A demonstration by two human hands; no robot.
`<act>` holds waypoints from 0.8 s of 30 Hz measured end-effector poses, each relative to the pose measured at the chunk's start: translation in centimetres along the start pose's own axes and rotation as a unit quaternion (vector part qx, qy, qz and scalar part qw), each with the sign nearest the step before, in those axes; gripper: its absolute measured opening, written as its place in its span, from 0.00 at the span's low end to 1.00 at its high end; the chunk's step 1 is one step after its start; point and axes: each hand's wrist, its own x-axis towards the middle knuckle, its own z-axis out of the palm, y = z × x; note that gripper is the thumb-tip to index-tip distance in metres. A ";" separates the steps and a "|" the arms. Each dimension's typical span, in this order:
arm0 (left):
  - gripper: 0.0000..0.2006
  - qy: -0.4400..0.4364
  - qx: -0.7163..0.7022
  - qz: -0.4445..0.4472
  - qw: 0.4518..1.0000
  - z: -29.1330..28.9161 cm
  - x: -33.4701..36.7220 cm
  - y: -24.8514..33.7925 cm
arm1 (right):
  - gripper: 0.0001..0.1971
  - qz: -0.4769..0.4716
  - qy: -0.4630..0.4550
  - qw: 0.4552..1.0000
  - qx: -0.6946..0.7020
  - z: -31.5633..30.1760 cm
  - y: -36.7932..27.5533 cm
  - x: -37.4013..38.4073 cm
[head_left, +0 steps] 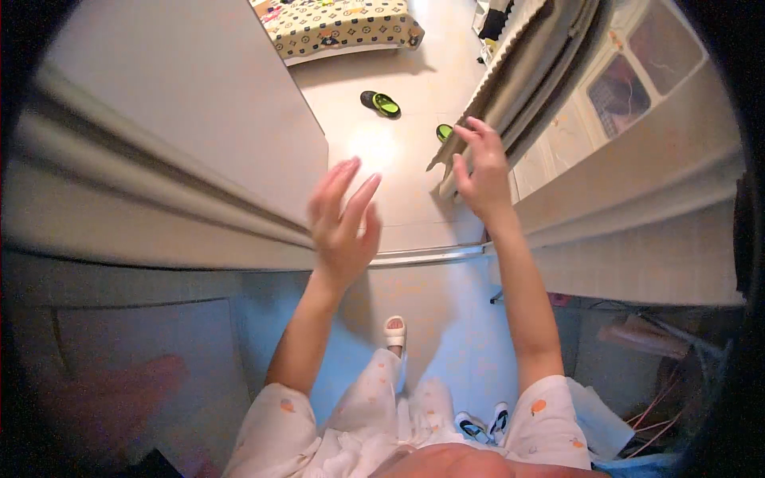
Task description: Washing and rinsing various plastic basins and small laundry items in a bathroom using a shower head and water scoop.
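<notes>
Both my arms reach forward at a doorway, palms facing each other. My left hand is raised in front of the left door edge, its fingers apart and slightly blurred, with nothing in it. My right hand is up beside a grey-beige curtain that hangs on the right of the opening. Its fingers are spread and curved, and I see nothing between them. Whether its fingertips touch the curtain's edge I cannot tell. Below the hands runs the door threshold.
Beyond the doorway lie a black-and-green clog pair and another green shoe by the curtain. A bed with a patterned cover stands farther back. A white panelled door is at right. Sneakers sit near my feet.
</notes>
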 end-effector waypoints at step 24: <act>0.15 -0.290 -0.120 -0.418 0.852 26.9 9.1 -37.4 | 0.15 0.268 -0.212 0.934 0.101 29.2 31.7 33.5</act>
